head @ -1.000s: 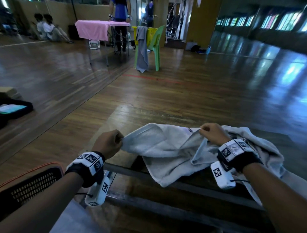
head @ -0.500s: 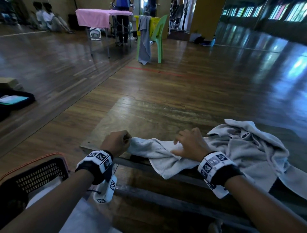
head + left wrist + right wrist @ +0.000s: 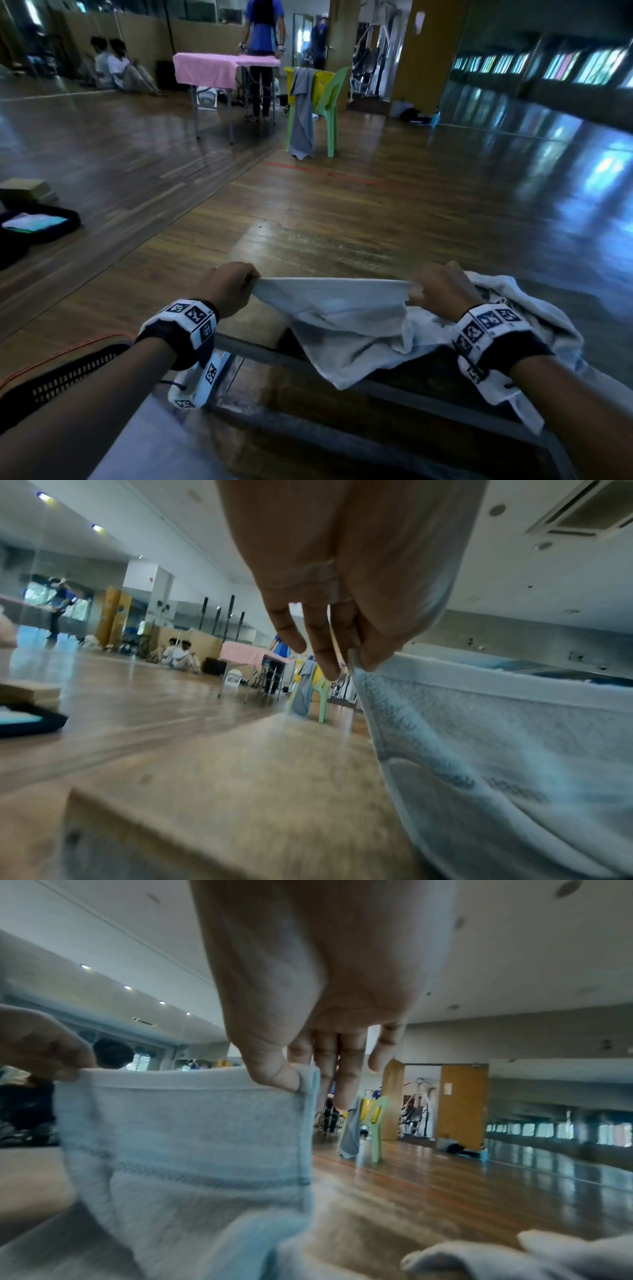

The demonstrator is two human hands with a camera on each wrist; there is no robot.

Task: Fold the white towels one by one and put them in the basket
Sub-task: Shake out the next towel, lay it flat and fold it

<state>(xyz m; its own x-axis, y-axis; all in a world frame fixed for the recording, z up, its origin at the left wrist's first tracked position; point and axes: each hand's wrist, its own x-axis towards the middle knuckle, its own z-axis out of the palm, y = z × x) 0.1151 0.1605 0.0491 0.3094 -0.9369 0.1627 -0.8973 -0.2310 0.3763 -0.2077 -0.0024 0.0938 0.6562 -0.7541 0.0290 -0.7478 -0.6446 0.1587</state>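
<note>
1. Our left hand (image 3: 228, 290) pinched one top corner of a white terry-cloth towel (image 3: 346, 325), thumb against forefinger.
2. Our right hand (image 3: 442, 291) pinched the opposite corner, so the hem was stretched taut between us.
3. The towel hung above the dark wooden bench (image 3: 394, 404), just beside a crumpled heap of white towels (image 3: 534, 308) behind our right wrist.
4. We judged this the opening of a fold; next, the corners needed bringing together evenly.
5. The dark perforated plastic basket (image 3: 72, 373) waited low on the left.
</note>
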